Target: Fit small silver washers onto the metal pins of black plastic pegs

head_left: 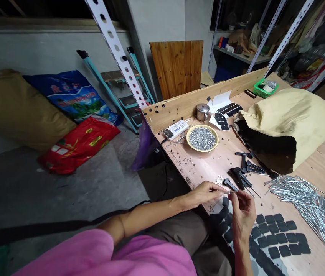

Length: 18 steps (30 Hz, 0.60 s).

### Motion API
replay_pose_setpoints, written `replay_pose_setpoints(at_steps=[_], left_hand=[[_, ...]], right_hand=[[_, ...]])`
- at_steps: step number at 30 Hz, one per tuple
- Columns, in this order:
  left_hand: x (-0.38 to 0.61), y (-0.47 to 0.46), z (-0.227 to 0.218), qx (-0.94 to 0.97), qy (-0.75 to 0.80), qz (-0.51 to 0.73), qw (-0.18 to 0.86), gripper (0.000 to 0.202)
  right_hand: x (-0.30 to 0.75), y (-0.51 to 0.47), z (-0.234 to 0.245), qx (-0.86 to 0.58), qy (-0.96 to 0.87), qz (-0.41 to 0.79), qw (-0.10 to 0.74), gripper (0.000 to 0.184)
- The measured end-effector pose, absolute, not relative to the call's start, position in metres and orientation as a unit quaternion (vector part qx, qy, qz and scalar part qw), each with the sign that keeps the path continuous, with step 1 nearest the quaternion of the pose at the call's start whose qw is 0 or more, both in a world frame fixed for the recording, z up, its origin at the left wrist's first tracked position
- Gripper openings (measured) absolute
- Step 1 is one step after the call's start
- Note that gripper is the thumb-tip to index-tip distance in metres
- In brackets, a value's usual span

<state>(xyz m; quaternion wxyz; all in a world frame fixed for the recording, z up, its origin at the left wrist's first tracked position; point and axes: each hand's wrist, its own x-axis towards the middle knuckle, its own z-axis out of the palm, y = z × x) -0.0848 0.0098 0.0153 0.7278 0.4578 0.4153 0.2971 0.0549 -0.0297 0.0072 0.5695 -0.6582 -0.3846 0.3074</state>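
My left hand (205, 193) and my right hand (241, 216) meet at their fingertips above the wooden workbench (197, 168). Both pinch a thin metal pin (230, 193), too small to show clearly. Just beyond them lies a black-headed pin (230, 184), beside a heap of similar black pieces (244, 178). Black rubber squares on a white sheet (274, 239) lie under and right of my right hand. A large pile of long metal rods (303, 205) spreads to the right. Farther off, a yellow-rimmed dish (202, 138) holds small silver bits.
A steel pot (203, 112), a white box (176, 129) and a yellow cloth bag (291, 119) stand on the bench, with a green basket (265, 88) behind. Perforated metal shelf posts (122, 57) rise at the bench's far edge. Sacks lie on the floor at left.
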Motion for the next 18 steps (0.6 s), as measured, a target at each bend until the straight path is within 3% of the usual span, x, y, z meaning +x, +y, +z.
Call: replay_pose_setpoints(at_steps=[13, 18], left_hand=[[-0.075, 0.003, 0.015, 0.494, 0.391, 0.294, 0.719, 0.038], [-0.075, 0.002, 0.021, 0.520, 0.408, 0.283, 0.695, 0.034]], right_hand=[[0.064, -0.044, -0.001, -0.618, -0.439, 0.241, 0.606, 0.029], [0.068, -0.049, -0.003, -0.635, -0.529, 0.127, 0.548, 0.023]])
